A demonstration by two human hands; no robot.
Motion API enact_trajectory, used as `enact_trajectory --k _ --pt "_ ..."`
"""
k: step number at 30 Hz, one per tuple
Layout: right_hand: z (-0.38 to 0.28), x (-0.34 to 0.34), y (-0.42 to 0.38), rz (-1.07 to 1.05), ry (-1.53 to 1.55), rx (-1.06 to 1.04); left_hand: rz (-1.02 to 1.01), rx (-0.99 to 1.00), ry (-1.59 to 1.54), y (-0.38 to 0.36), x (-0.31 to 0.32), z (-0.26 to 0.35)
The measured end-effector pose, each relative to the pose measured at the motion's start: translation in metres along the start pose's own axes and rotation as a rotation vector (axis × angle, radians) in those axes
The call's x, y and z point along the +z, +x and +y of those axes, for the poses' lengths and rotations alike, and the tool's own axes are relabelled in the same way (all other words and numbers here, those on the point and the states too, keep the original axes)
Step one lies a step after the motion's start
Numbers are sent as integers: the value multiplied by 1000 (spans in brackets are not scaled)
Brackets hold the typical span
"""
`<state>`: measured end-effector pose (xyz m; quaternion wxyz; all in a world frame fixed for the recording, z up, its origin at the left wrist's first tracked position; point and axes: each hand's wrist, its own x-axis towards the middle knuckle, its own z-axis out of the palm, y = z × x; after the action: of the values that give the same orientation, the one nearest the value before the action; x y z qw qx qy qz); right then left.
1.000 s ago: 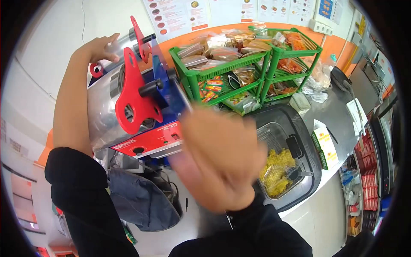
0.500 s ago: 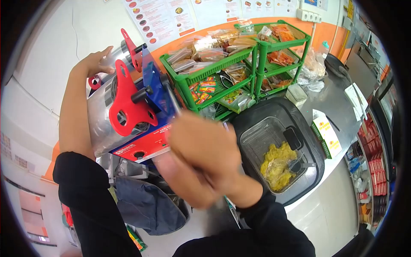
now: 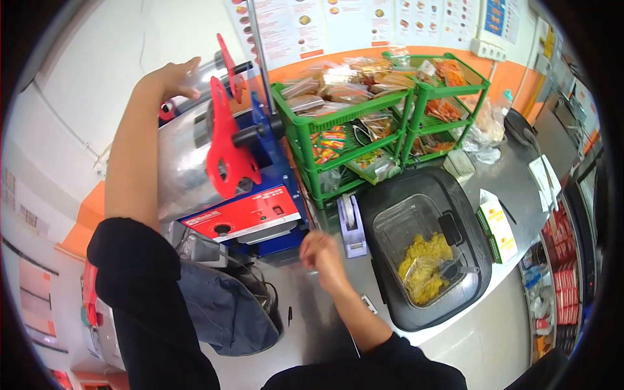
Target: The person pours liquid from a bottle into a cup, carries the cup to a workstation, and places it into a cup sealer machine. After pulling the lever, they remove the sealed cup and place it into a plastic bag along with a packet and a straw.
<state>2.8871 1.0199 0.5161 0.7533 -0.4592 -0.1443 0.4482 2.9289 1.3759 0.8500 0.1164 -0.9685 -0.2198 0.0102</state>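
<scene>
At the upper left, my left hand (image 3: 174, 79) lies with its fingers spread on the clear film roll at the top of a red and blue sealing machine (image 3: 242, 214). A larger film roll (image 3: 188, 159) sits below that hand, behind red plastic brackets. My right hand (image 3: 318, 250) is over the metal counter, just right of the machine's lower front corner, slightly blurred. Its fingers are curled, and whether anything is in them is hidden. A lilac tape dispenser (image 3: 352, 227) stands to the right of this hand.
Green tiered baskets (image 3: 354, 112) hold bagged goods behind the counter. A black container (image 3: 478, 240) with yellow food (image 3: 422, 263) is at the right, beside a yellow and white box (image 3: 497, 224). A dark grey cloth (image 3: 224, 312) and a black pen (image 3: 290, 316) lie below the machine.
My right hand has moved down and away from the camera, off the machine's front. A metal lever on the machine now points up. The view has shifted, and my left hand stays at the upper roll.
</scene>
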Motion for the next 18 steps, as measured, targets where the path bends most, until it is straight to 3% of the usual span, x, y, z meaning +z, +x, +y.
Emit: enact_trajectory --k 4,6,7,10,16,18 --pt "61 28 24 153 235 242 -59 -89 -45 -5 -6 15" --pt "67 34 38 25 722 -43 -35 -123 -36 -10 -3 19" --pt "70 32 39 -25 781 -48 -26 -98 20 -11 -3 19" --pt "80 23 30 -56 765 -26 -6 -61 68 -11 -5 20" --pt "93 23 -43 116 484 86 -108 -280 5 2 -4 34" --pt "96 23 -67 149 395 102 -81 -170 187 -3 -5 36"
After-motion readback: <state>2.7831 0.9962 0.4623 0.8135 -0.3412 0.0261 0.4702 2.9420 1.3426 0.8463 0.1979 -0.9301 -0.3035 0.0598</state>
